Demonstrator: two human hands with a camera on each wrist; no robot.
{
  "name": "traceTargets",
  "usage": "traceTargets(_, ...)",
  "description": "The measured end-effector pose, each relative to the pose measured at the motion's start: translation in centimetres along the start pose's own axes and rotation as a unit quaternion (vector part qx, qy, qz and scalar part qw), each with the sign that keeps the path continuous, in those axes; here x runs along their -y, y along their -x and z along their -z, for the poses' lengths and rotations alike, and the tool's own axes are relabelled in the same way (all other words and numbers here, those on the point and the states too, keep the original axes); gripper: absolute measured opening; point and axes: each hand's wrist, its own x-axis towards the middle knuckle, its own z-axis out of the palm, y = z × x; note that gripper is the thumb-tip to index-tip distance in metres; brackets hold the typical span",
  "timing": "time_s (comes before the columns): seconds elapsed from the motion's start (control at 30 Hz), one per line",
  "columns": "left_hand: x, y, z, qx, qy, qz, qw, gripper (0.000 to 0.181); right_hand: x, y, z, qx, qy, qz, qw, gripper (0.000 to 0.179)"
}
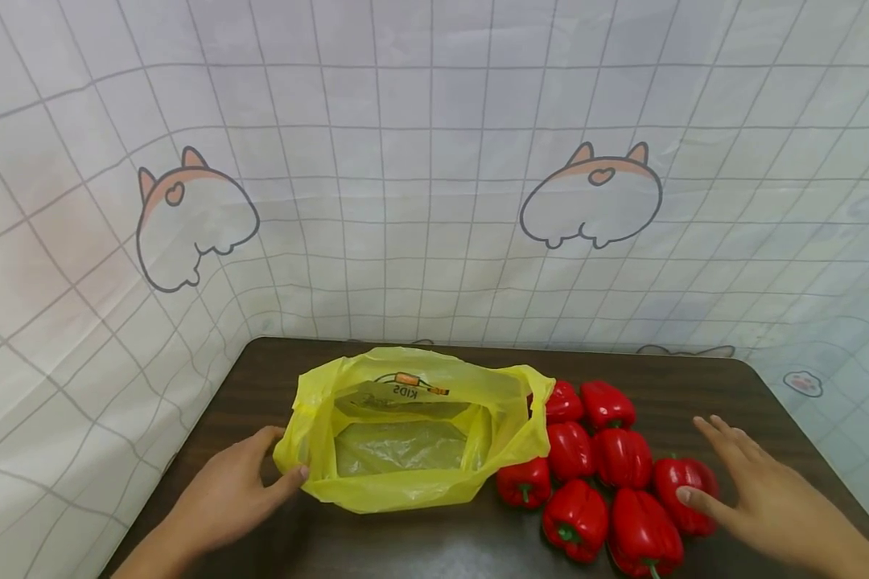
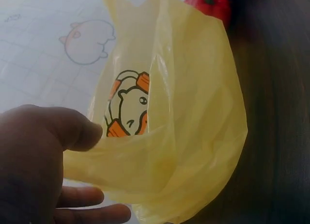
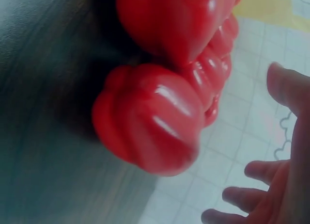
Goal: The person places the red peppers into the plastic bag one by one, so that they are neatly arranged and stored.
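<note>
A yellow plastic bag (image 1: 387, 489) stands with its mouth wide open left of centre on the table. My left hand (image 1: 220, 490) is at the bag's left side, thumb against the near rim and fingers along the far part of that side, spread well apart. The left wrist view shows the bag's side (image 2: 203, 112) with a printed cartoon. Several red bell peppers (image 1: 623, 457) lie grouped just right of the bag. Beside the rightmost bell pepper (image 3: 150, 120), my right hand (image 1: 775, 498) hovers with fingers extended, its thumb overlapping that pepper in the head view.
The dark wood table (image 1: 376, 547) has rounded far corners. A white gridded curtain (image 1: 420, 201) with cartoon corgi prints surrounds its back and sides. Some peppers at the back left of the group are partly hidden behind the bag.
</note>
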Motion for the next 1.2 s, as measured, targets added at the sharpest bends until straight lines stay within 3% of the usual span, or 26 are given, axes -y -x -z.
traceTargets(0.17,-0.2,-0.2,-0.1,-0.005,0.019,-0.005,0.9998,0.032,-0.7,0.2,-0.7,0.026,-0.015,-0.009,0.9995,0.104)
traceTargets(0.57,-0.1,-0.4,-0.2,-0.054,0.028,0.0,0.9982,0.036,-1.6,0.7,-1.8,0.039,-0.035,-0.008,0.9986,0.108)
traceTargets(1.0,0.1,-0.3,-0.6,-0.067,0.053,0.012,0.9962,0.038,-2.5,0.8,-2.9,0.03,-0.057,0.054,0.9964,0.106)
traceTargets(1.2,0.1,-0.2,-0.8,-0.07,0.06,0.014,0.9957,0.038,-2.8,0.8,-3.1,0.036,-0.059,0.051,0.9963,0.103)
